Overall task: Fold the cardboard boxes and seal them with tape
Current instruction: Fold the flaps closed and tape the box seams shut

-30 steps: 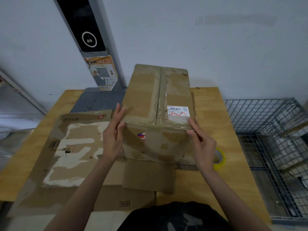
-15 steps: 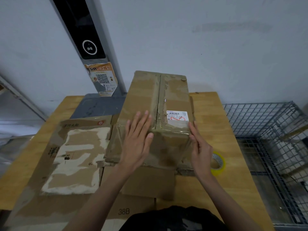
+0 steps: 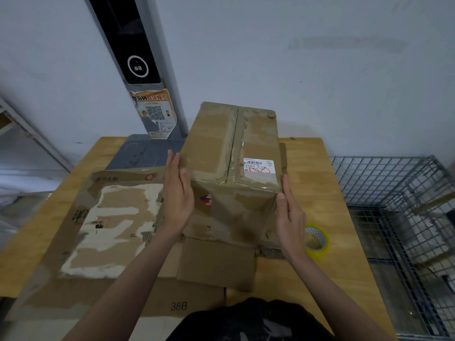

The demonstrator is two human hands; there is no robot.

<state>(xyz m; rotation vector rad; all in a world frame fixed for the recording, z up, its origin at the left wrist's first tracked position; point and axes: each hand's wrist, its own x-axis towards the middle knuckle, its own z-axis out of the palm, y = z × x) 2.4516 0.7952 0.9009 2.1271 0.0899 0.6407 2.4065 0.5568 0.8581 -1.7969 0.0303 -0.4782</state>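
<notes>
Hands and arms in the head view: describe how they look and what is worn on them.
Both the left hand and the right hand are bare: no gloves, and no rings or watch that the view shows. Both forearms are bare too, with no sleeves reaching the wrists or the stretch of arm in view. At the bottom edge a dark garment covers the person's body.

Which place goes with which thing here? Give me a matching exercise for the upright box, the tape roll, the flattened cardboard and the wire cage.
Things:
1. upright box
2. tape roll
3. flattened cardboard
4. wire cage

Places:
A. beside the table, at its right edge
B. between the left hand and right hand
C. flat on the table, left of the box
D. on the table, just behind the right hand

Pairs: 1-B, 2-D, 3-C, 4-A
</notes>
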